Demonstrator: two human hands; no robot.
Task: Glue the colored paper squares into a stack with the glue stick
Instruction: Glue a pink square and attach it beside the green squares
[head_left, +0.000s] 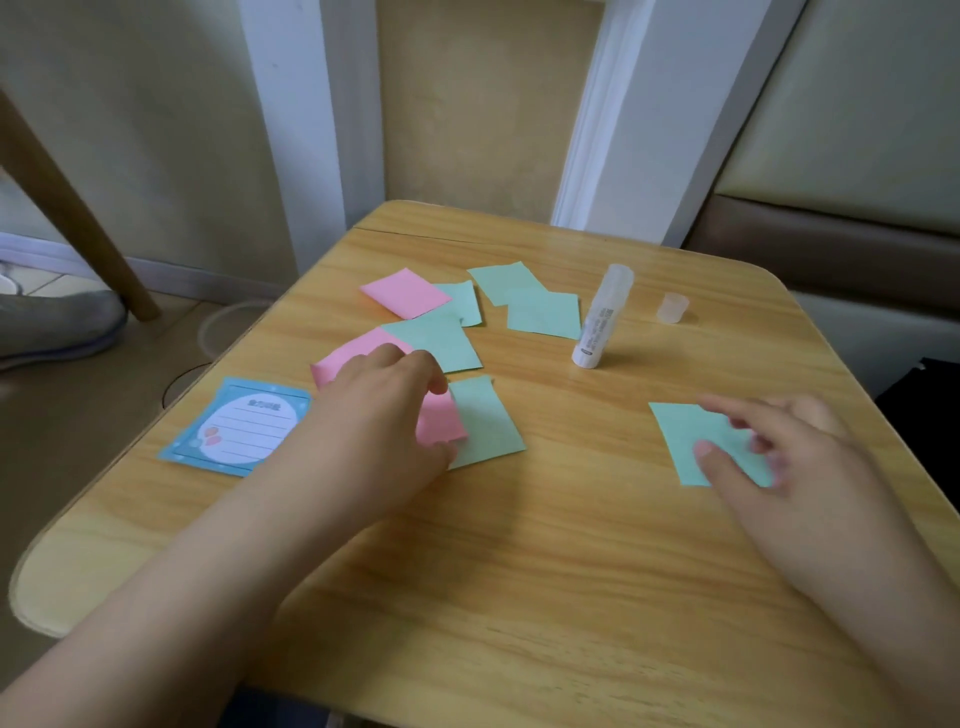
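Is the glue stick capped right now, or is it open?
Open. The glue stick stands upright on the table and its small translucent cap sits apart, to its right.

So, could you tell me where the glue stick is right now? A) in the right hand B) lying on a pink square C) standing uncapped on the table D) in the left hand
C: the glue stick stands on the table, its cap off beside it.
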